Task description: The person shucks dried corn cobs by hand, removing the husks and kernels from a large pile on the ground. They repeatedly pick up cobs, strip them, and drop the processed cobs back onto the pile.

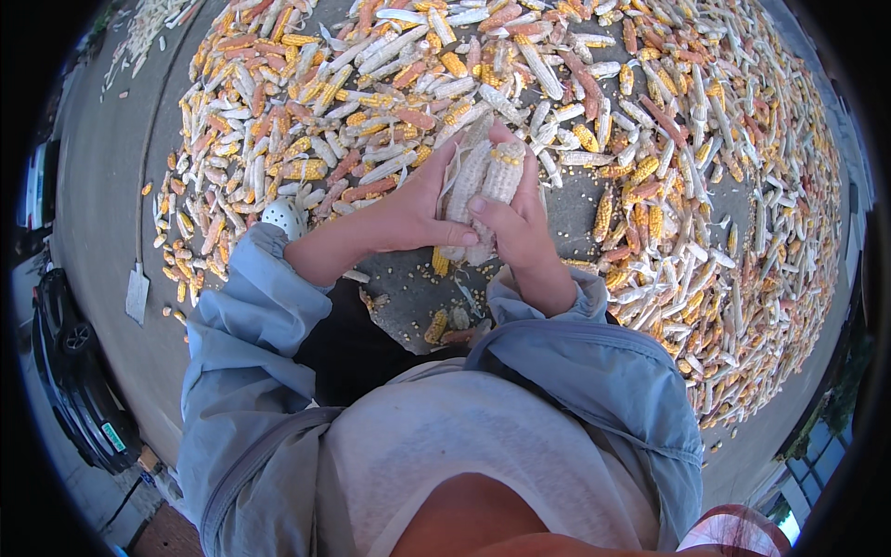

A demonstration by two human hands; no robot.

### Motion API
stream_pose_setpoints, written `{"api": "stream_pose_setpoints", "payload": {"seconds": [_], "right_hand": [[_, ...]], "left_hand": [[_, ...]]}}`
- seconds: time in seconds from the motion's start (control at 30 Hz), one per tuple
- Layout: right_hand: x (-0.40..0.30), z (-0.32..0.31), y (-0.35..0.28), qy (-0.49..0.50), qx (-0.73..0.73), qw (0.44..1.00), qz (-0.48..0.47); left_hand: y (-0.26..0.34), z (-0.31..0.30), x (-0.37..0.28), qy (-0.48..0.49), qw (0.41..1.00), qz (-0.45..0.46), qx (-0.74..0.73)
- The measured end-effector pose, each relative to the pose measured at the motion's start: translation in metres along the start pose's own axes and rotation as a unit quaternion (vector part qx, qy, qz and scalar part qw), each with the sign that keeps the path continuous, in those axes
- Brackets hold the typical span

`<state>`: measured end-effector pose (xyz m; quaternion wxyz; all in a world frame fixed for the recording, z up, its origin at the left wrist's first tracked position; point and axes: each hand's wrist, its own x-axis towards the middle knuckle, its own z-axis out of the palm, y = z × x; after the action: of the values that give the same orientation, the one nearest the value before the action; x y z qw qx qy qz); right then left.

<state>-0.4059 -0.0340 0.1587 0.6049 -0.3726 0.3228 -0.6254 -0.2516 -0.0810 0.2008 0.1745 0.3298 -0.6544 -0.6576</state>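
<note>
My left hand (418,216) and my right hand (518,223) close around a bundle of mostly stripped corn cobs (473,184), held upright side by side in front of me. One cob (506,163) keeps a few yellow kernels near its top end. Both thumbs press on the front of the bundle. Just below my hands, a yellow corn cob (440,262) shows in part. Loose kernels (411,289) lie scattered on the grey pavement between my legs, with a few cob pieces (436,326) among them. My palms and most fingertips are hidden behind the cobs.
Cobs in a wide spread (745,209) cover the pavement ahead and to both sides. A white perforated clog (284,217) is beside my left sleeve. A long-handled shovel (138,296) lies at the left. Farther left stands a black car (80,369). Another pile of pale cobs (150,31) is at the upper left.
</note>
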Motion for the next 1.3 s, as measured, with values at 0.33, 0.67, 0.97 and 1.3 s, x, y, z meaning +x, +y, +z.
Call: {"api": "stream_pose_setpoints", "payload": {"seconds": [0.33, 0.67, 0.97, 1.3], "right_hand": [[0.009, -0.008, -0.030, 0.125, 0.017, 0.992, 0.022], [0.008, -0.023, -0.029, 0.073, 0.030, 0.995, 0.063], [0.006, -0.030, -0.021, 0.049, 0.098, 0.988, 0.108], [0.007, -0.013, -0.031, 0.017, -0.016, 0.992, 0.126]], "left_hand": [[0.007, -0.003, 0.006, 0.093, 0.942, -0.148, -0.287], [0.000, -0.021, 0.007, 0.109, 0.942, -0.100, -0.301], [-0.010, -0.024, 0.008, 0.115, 0.952, -0.105, -0.265], [-0.015, -0.027, 0.009, 0.119, 0.957, -0.113, -0.240]]}}
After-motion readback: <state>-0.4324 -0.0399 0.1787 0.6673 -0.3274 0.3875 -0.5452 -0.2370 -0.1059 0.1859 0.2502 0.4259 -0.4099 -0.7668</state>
